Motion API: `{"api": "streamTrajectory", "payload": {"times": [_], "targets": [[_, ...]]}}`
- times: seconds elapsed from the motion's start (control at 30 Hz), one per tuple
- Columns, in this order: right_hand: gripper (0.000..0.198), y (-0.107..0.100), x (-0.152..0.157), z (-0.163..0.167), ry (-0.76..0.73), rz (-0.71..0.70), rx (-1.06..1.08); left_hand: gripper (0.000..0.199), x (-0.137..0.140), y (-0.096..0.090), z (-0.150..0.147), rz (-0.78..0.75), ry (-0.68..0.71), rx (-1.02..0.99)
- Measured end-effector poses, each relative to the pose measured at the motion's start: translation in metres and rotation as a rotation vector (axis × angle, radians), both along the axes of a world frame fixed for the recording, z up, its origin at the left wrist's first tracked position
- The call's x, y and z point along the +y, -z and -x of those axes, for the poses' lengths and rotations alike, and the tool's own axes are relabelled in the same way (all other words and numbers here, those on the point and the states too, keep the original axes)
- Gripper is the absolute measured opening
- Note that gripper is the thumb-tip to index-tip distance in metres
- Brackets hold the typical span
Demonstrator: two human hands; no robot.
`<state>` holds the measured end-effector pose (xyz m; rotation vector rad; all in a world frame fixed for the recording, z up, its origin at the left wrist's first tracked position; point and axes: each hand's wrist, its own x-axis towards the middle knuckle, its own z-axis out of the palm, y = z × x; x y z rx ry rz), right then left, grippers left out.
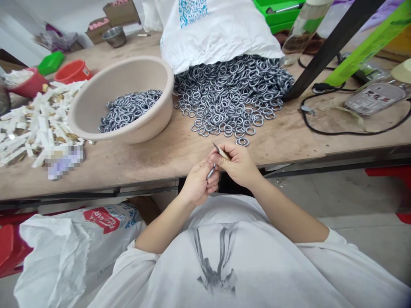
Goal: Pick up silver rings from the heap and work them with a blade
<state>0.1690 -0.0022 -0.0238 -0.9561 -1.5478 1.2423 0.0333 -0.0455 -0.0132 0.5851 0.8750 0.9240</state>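
Just off the table's front edge, my two hands meet. My left hand (199, 182) is closed on a grey ring (211, 172), whose side sticks out between the fingers. In my right hand (239, 163) is a small knife (221, 151) with a pale handle and a dark pointed tip; the fingers are wrapped round it, close to the ring. Beyond them lies a heap of grey rings (224, 100) spilling from a white sack (218, 36). More rings (130, 109) rest inside a beige basin (120, 136) to the left of the heap.
White strips (41, 122) are piled at the left, near red bowls (72, 72). A black post (330, 47), a black cable (340, 133) and a clear jar (375, 96) stand or lie at the right. Below the table on the left is a white bag (58, 256).
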Motion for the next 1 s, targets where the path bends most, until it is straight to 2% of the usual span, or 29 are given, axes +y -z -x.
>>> {"api": "streamTrajectory", "payload": {"times": [0.07,0.13,0.23,0.33,0.63,0.77,0.83,0.9,1.0], "targets": [[0.042,0.0,-0.001,-0.003,0.074,-0.051,-0.07,0.041,0.001,0.0,0.002,-0.018,-0.018,0.006],[0.045,-0.002,-0.005,-0.007,0.104,-0.165,-0.194,0.039,0.002,-0.001,0.004,-0.041,-0.047,0.021],[0.048,-0.006,-0.014,-0.011,0.035,-0.305,-0.357,0.042,0.002,-0.001,0.005,-0.067,-0.065,0.036],[0.046,-0.009,-0.02,-0.011,-0.007,-0.356,-0.457,0.044,0.0,0.001,0.005,-0.074,-0.066,0.038],[0.048,-0.015,-0.022,-0.017,-0.088,-0.337,-0.448,0.047,0.0,0.007,0.009,-0.142,-0.007,0.025],[0.052,-0.009,-0.014,-0.02,-0.105,-0.293,-0.418,0.046,-0.004,0.007,0.013,-0.209,0.074,0.047],[0.055,-0.001,-0.004,-0.023,-0.035,-0.232,-0.411,0.046,-0.005,0.004,0.014,-0.246,0.146,0.058],[0.056,0.008,0.007,-0.027,0.08,-0.184,-0.436,0.045,-0.004,0.0,0.017,-0.259,0.144,0.049],[0.04,0.017,0.017,-0.03,0.194,-0.215,-0.577,0.036,0.003,-0.006,0.024,-0.242,-0.023,0.02]]}}
